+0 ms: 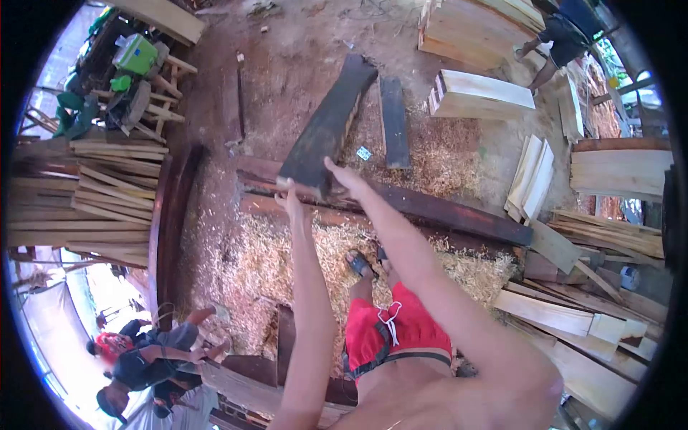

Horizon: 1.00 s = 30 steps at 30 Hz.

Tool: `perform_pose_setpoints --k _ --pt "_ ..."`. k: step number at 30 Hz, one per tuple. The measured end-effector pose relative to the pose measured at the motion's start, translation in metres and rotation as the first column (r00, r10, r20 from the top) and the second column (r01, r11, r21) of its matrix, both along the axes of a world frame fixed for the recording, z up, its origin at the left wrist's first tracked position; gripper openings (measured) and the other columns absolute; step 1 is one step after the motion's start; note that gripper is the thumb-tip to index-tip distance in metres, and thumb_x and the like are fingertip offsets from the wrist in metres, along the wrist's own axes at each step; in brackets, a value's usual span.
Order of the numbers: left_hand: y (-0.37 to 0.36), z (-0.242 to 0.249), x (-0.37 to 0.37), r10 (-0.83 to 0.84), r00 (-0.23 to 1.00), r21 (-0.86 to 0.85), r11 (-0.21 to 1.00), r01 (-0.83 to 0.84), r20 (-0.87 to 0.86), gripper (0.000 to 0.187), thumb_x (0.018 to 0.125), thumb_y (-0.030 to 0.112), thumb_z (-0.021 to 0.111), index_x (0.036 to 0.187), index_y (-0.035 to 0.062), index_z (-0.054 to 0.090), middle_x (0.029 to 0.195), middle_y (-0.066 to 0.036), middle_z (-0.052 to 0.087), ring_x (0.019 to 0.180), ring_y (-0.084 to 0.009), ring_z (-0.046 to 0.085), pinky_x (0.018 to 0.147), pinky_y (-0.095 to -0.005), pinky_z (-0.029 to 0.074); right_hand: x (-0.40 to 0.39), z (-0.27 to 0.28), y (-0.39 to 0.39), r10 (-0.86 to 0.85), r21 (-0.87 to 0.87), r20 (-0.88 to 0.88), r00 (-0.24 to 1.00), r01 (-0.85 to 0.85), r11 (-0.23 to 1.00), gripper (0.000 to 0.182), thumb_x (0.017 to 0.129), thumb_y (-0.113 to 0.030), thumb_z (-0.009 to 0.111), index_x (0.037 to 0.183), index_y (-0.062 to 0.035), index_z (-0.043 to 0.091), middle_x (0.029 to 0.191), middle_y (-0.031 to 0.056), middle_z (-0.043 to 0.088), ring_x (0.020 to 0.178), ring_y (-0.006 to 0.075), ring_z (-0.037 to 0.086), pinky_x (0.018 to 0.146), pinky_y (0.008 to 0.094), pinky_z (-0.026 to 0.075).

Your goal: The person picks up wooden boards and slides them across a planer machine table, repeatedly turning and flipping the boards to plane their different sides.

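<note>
Both hands on the near end of the dark slab [326, 129]. Left hand [290, 197] has fingers wrapped under its lower-left corner; right hand [345, 178] is clamped on the lower-right edge. Both closed on the wood, arms at full stretch.

The slab runs from the hands toward 1 o'clock, far end on the dirt, near end raised over the long reddish beam [430, 208], which crosses from 9 toward 4 o'clock.

To do this well, I'd judge:
- Slab looks heavy and rough-sawn. Keep thumbs on top and fingers off the underside where it could meet the beam.
- Far end acts as the pivot. Lift and swing, don't drag.
- Feet are in open sandals [358, 264] on loose sawdust [287, 258]. Plant them before shifting load.
- Narrower dark plank [394, 122] lies just beside the slab at 3 o'clock. Keep the swing off it.

Pale board stack [484, 93] at 1 o'clock. Another person [566, 36] stands near 2 o'clock, others crouch at 7 o'clock [154, 358]. All well apart from the slab.
</note>
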<state>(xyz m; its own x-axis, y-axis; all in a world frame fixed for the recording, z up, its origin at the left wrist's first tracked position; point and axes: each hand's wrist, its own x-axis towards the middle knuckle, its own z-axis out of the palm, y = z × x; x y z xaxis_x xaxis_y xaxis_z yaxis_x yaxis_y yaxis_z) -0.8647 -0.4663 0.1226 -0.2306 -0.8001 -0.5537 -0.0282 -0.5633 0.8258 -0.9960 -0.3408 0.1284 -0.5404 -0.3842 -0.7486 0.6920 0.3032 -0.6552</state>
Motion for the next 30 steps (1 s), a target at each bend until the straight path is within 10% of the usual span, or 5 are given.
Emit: perform_pose_setpoints --k 3,15,21,26,30 --pt "0.001 -0.011 0.004 -0.055 0.991 0.270 0.963 0.021 0.122 0.107 0.098 0.037 0.082 0.171 -0.0009 0.014 0.173 -0.022 0.027 0.144 -0.0306 0.052 0.119 -0.0445 0.044 0.000 -0.019 0.044 0.674 0.451 -0.324 0.664 -0.518 0.727 0.088 0.103 -0.070 0.055 0.140 0.0082 0.065 0.137 0.0316 0.070 0.130 0.0399 0.068 0.112 0.0454 0.051" --pt "0.157 -0.185 0.336 -0.337 0.715 0.251 0.941 0.229 0.612 0.038 0.093 0.014 0.077 0.127 0.0003 0.068 0.106 -0.007 0.070 0.094 -0.0183 0.064 0.083 -0.0343 0.055 0.113 -0.110 0.537 -0.409 0.683 0.066 0.910 0.258 0.684 0.043 0.094 -0.047 0.080 0.103 -0.0058 0.073 0.078 0.0033 0.067 0.063 0.0185 0.059 0.054 0.0399 0.044" --pt "0.228 -0.222 0.181 -0.476 0.754 0.352 0.872 0.340 0.452 0.042 0.100 0.018 0.075 0.136 0.0047 0.061 0.109 -0.009 0.070 0.094 -0.0180 0.068 0.076 -0.0347 0.057 -0.052 -0.132 0.481 -0.020 0.540 -0.132 0.991 0.089 0.837 0.047 0.100 -0.045 0.072 0.127 -0.0066 0.075 0.119 0.0135 0.079 0.105 0.0278 0.074 0.093 0.0411 0.056" --pt "0.280 -0.291 -0.122 -0.323 0.938 0.385 0.887 0.255 0.124 0.039 0.099 0.018 0.080 0.133 0.0052 0.064 0.106 -0.006 0.075 0.091 -0.0132 0.072 0.075 -0.0283 0.054 -0.232 -0.251 0.359 0.522 0.517 -0.711 0.471 -0.153 0.842 0.028 0.092 -0.024 0.073 0.108 -0.0017 0.075 0.101 0.0201 0.080 0.093 0.0393 0.076 0.087 0.0477 0.060" --pt "0.295 -0.493 -0.306 -0.275 0.957 0.242 0.938 0.247 0.089 0.053 0.098 0.016 0.082 0.139 -0.0042 0.056 0.119 -0.011 0.071 0.103 -0.0145 0.070 0.080 -0.0284 0.055 -0.302 -0.346 0.325 0.500 0.268 -0.134 0.855 -0.455 0.849 0.028 0.104 -0.009 0.068 0.131 -0.0012 0.068 0.117 0.0088 0.075 0.113 0.0179 0.071 0.094 0.0320 0.057"
